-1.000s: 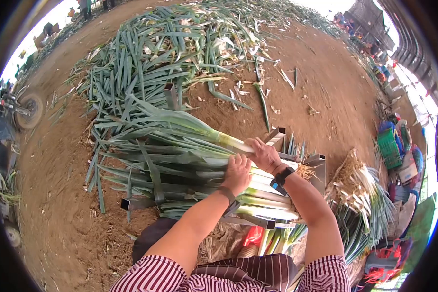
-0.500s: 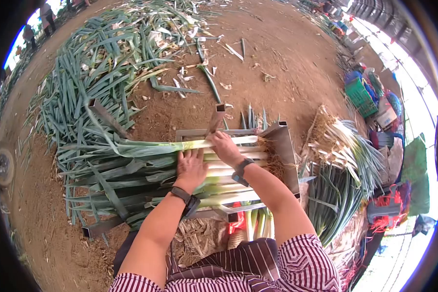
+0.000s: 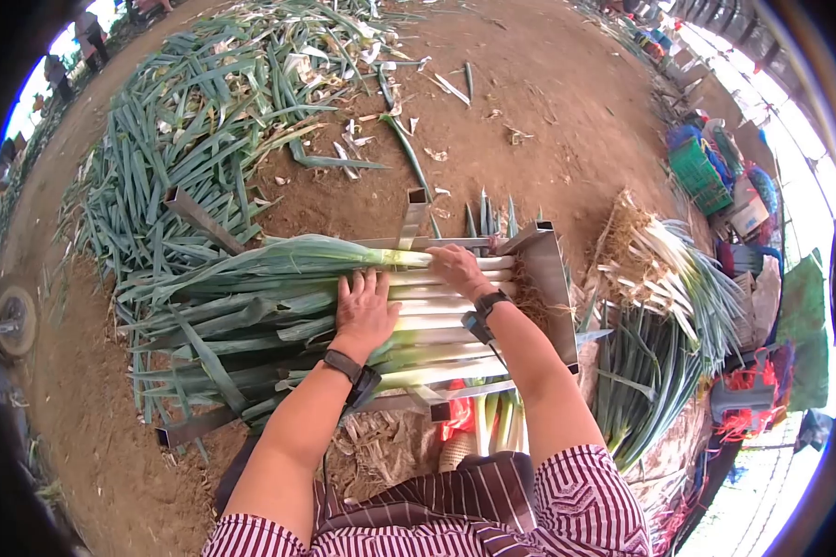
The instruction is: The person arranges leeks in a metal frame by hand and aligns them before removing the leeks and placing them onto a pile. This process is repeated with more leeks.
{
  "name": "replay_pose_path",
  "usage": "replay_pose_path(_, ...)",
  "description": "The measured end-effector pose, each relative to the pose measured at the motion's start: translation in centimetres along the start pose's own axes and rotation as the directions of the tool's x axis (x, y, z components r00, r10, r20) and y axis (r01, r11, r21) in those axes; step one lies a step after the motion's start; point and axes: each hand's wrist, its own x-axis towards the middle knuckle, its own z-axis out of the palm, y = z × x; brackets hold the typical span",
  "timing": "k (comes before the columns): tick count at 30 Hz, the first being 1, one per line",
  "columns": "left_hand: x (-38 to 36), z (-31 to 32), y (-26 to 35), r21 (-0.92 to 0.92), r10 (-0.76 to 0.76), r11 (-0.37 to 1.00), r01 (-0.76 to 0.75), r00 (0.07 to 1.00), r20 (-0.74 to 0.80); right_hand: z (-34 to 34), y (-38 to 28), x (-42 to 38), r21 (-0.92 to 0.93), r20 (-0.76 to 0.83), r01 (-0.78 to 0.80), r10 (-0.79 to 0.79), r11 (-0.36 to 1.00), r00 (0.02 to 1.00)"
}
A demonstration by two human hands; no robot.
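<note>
"Hands?"
"Two. Left hand (image 3: 364, 316): fingers slightly spread, flat on the leeks (image 3: 437, 320). Right hand (image 3: 459, 270): fingers curled over white shafts; can't tell if pinching."
"Leeks?"
"At least five shafts, under and nearer than the fingers. One rack (image 3: 550, 292) holds them, its end plate right of the right fingers."
"Others?"
"One bundle (image 3: 655, 269) farther right, one crate (image 3: 699, 176) beyond; one leaf heap (image 3: 176, 139) ahead of the left fingers."
</note>
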Motion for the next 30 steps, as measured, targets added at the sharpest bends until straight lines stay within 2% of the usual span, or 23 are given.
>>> replay_pose_path(5,0.0,0.2,0.0,-0.01,0.011,1.0,-0.012,0.999,-0.036,0.2,0.0,0.1,0.06,-0.032,0.025,-0.024,0.998,0.999)
replay_pose_path(8,-0.1,0.3,0.0,-0.006,0.02,1.0,-0.02,0.998,-0.054,0.2,0.8,0.4,-0.001,0.008,0.049,-0.049,0.999,0.999)
replay_pose_path(11,0.0,0.1,0.0,-0.008,0.016,1.0,-0.016,0.998,-0.062,-0.3,0.4,0.6,-0.039,0.154,-0.129,0.134,0.991,0.979)
replay_pose_path(17,0.1,-0.4,0.2,-0.047,0.019,0.999,-0.022,0.998,-0.056,0.9,-2.9,0.7,0.001,0.153,-0.265,0.262,0.964,0.953)
replay_pose_path(21,-0.1,-0.5,-0.5,-0.09,0.041,0.995,-0.051,0.992,-0.117,1.2,-2.1,0.4,-0.008,0.111,-0.204,0.204,0.979,0.973)
replay_pose_path(23,0.3,-0.5,-1.4,-0.212,0.023,0.976,-0.046,0.994,-0.107,1.4,-1.9,0.1,-0.052,0.052,-0.161,0.164,0.986,0.985)
replay_pose_path(24,0.5,-0.5,-1.9,-0.274,0.015,0.961,-0.042,0.995,-0.099,1.6,-1.9,0.1,-0.051,0.058,-0.182,0.185,0.982,0.981)
replay_pose_path(25,0.7,-0.1,-2.4,-0.296,0.05,0.948,-0.115,0.974,-0.219,1.8,-2.0,0.3,-0.052,0.061,-0.207,0.21,0.977,0.976)
replay_pose_path(30,1.0,0.0,-3.0,-0.286,0.084,0.948,-0.136,0.978,-0.189,0.2,-2.8,0.6,-0.104,0.14,-0.333,0.345,0.937,0.928)
